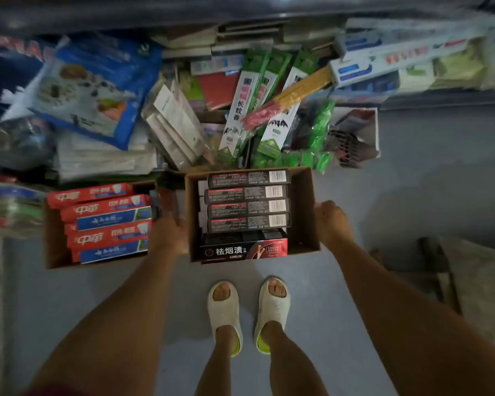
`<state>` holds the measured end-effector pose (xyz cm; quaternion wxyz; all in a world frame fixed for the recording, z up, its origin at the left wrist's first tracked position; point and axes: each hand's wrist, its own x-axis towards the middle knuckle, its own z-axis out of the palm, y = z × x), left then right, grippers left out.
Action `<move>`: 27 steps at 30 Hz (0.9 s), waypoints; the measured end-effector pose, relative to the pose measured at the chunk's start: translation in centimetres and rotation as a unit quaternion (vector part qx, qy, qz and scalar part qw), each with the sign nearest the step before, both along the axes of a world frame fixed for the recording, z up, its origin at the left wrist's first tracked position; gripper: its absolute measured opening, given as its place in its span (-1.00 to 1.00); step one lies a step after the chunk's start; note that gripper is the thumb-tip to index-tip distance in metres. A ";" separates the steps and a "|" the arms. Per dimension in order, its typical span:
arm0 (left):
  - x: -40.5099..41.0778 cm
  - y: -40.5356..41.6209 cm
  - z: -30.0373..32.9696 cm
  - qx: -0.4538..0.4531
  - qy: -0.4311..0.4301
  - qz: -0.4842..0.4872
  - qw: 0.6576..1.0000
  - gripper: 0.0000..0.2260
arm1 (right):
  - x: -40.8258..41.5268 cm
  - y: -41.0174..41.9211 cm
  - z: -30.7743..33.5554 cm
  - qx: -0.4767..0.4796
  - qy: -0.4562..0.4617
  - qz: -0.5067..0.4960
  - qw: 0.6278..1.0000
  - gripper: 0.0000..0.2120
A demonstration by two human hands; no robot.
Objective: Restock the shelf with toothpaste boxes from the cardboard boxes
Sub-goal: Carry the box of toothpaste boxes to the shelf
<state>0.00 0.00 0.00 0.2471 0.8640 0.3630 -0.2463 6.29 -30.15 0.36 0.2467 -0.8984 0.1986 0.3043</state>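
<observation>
Grey floor [383,195]. Left hand [169,235] and right hand [330,221] clasp carton [305,212] sides; likely lifting toward shelf [412,52] next.

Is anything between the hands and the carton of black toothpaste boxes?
No. The left hand and right hand already grip opposite side walls of the cardboard carton; the black toothpaste boxes lie uncovered inside.

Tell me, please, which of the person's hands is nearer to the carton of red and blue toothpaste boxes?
Left. The left hand grips the left wall of the carton of black boxes, right beside the red-and-blue carton. The right hand holds the black carton's far wall.
</observation>
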 end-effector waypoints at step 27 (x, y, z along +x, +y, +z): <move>-2.3 -1.1 -9.6 -0.440 -0.060 0.362 0.820 -0.17 | -0.4 -2.4 -7.6 0.436 0.152 -0.278 0.842 -0.32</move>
